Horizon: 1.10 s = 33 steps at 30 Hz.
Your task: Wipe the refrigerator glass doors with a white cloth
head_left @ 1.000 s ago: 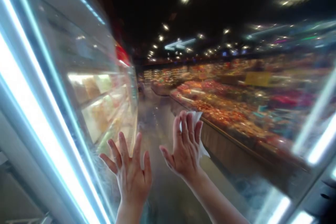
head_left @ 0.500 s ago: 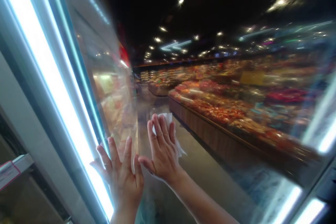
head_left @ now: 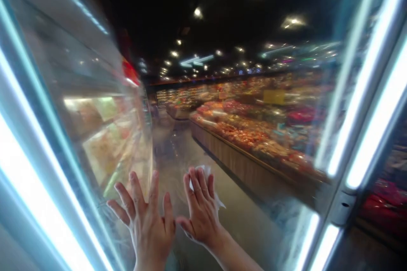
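My left hand [head_left: 153,223] has its fingers spread, palm turned away from me, and appears to lie against a clear glass pane [head_left: 281,214]. Beside it on the right, my right hand [head_left: 202,214] is flat with its fingers close together. Under that palm a thin white tissue [head_left: 206,171] is pressed to the glass, most of it hidden; its edges show above the fingertips and at the right side. Whitish smears mark the lower right of the pane.
Bright light strips [head_left: 34,216] run along the left, and a frame with a lit edge [head_left: 341,203] bounds the right. Through the glass appear an aisle floor [head_left: 232,186], a long produce stand [head_left: 241,148] and a blurred lit display [head_left: 111,135]. Ceiling lamps [head_left: 197,12] hang beyond.
The view has swung to the right, bringing the right-hand frame further in. Both hands sit lower in the picture, the right one with the tissue still under it and nearer the left hand's height.
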Tool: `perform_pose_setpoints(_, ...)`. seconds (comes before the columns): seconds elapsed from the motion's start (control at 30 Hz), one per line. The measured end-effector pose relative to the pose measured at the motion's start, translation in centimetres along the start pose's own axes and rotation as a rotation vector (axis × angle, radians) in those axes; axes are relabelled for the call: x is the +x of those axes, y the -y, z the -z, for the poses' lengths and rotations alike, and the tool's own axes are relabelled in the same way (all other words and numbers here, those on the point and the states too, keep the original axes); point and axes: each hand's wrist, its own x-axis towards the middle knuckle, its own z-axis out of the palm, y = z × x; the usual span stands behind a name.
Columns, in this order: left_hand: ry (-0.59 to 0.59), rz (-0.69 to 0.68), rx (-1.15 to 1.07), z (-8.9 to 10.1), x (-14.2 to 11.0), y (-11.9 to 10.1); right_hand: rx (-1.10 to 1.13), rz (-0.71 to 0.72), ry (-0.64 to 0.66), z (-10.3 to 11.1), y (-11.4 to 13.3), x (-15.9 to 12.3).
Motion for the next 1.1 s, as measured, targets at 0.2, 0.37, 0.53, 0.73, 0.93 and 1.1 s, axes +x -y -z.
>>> perform_pose_setpoints(0.2, -0.036, -0.047, -0.045, -3.0, 0.2, -6.3, -0.062, -0.091, -0.022, 2.1, -7.7, -0.8)
perform_pose_setpoints(0.37, -0.03, -0.077, -0.078, -5.8, 0.1, -13.0, -0.096, -0.083, -0.036, 3.6, -13.5, -4.3)
perform_pose_setpoints(0.53, -0.034, -0.086, -0.108, -8.3, -0.5, -19.2, -0.119, -0.136, -0.038, 5.4, -20.8, -7.6)
perform_pose_setpoints(0.73, 0.002, -0.101, -0.131, -10.5, -1.2, -25.5, -0.106, -0.234, -0.042, 7.4, -28.0, -9.8)
perform_pose_setpoints(0.93, 0.013, -0.105, -0.095, -11.7, -1.2, -28.5, -0.12, -0.195, -0.04, 8.4, -30.1, -11.2)
perform_pose_setpoints(1.1, 0.035, -0.073, -0.103, -12.0, -1.1, -28.6, -0.11, -0.239, -0.016, 8.5, -30.8, -10.7)
